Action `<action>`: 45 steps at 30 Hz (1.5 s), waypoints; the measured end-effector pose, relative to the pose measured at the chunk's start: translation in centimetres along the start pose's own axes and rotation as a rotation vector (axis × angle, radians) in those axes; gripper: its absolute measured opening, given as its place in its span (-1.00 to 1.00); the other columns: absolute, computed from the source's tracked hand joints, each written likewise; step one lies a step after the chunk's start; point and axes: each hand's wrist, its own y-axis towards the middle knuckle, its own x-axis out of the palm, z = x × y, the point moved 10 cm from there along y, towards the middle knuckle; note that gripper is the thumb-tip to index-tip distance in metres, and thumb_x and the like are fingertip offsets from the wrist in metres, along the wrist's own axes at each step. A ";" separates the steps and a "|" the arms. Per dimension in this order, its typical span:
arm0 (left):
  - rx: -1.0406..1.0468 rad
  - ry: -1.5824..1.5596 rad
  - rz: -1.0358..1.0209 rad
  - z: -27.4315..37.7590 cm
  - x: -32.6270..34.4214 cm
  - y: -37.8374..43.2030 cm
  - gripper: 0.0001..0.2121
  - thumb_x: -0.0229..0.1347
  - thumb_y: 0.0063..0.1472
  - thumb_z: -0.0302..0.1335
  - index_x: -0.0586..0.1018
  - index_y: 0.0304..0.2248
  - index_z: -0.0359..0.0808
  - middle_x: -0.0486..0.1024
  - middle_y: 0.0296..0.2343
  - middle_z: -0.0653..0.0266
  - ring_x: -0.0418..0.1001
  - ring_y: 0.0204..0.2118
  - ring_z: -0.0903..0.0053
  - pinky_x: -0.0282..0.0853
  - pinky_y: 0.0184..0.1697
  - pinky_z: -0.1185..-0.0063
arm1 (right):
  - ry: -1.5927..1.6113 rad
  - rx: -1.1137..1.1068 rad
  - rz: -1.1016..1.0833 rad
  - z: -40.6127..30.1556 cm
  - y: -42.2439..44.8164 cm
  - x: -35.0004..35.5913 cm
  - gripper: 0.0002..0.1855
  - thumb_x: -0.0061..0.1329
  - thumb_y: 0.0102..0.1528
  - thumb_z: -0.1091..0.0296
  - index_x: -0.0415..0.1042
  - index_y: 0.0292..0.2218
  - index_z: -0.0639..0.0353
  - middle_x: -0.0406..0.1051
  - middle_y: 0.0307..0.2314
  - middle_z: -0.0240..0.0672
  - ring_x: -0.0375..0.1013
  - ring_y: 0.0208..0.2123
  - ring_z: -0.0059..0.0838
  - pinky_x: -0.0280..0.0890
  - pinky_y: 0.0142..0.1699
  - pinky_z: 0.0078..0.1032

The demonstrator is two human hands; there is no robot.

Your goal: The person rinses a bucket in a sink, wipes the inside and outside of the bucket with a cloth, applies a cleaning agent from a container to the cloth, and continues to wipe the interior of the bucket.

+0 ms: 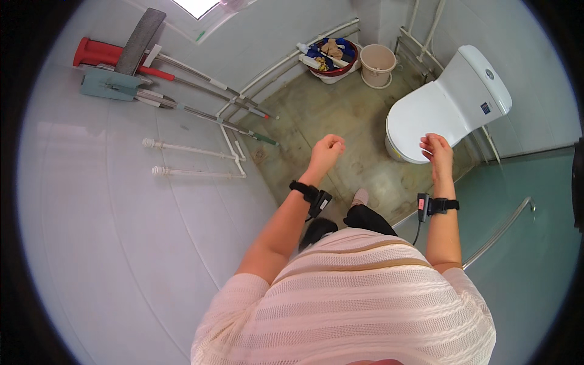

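Note:
My left hand (325,151) hangs over the tiled floor (319,118) with its fingers curled in and nothing visible in it. My right hand (438,153) is in front of the closed lid of a white toilet (419,118), its fingers slightly bent and apart, holding nothing. Whether it touches the lid cannot be told, though it looks held above. A black strap with a small device (319,203) sits on my left wrist. A similar strapped device (423,207) is on my right wrist.
On the left wall hang mops and a red-headed cleaning tool (102,54). White pipes (196,173) jut out below them. A red basin (342,70) of cloths and bottles stands by a beige bucket (378,64). At right is a glass panel (520,182) with a metal handle (502,230).

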 end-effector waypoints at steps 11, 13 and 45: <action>-0.101 0.183 -0.054 -2.3 -2.8 18.5 -0.87 -0.08 0.08 -0.57 0.47 -0.39 -0.41 0.45 -0.52 0.30 0.39 -0.47 0.61 0.31 -0.37 0.62 | 0.085 0.136 0.157 1.2 4.2 -0.4 -0.81 -0.10 0.12 0.21 0.39 -0.28 0.10 0.44 -0.41 -0.41 0.41 -0.39 -0.62 0.25 -0.31 -0.63; -0.105 0.190 -0.095 -1.6 -2.6 22.1 -0.87 -0.07 0.08 -0.56 0.47 -0.39 -0.41 0.45 -0.52 0.30 0.40 -0.48 0.61 0.30 -0.38 0.61 | 0.066 0.141 0.212 0.6 5.9 0.8 -0.81 -0.10 0.12 0.22 0.39 -0.28 0.10 0.44 -0.41 -0.41 0.41 -0.39 -0.61 0.25 -0.31 -0.63; -0.298 0.366 0.018 -12.7 -12.0 60.6 -0.60 0.04 0.06 -0.43 0.39 -0.05 -0.24 0.48 -0.36 0.16 0.44 -0.29 0.30 0.33 -0.24 0.45 | -1.246 -0.292 -0.353 15.0 59.0 45.4 -0.36 -0.02 -0.08 0.46 0.13 0.05 -0.13 0.22 -0.16 -0.12 0.34 -0.21 -0.08 0.34 -0.24 -0.32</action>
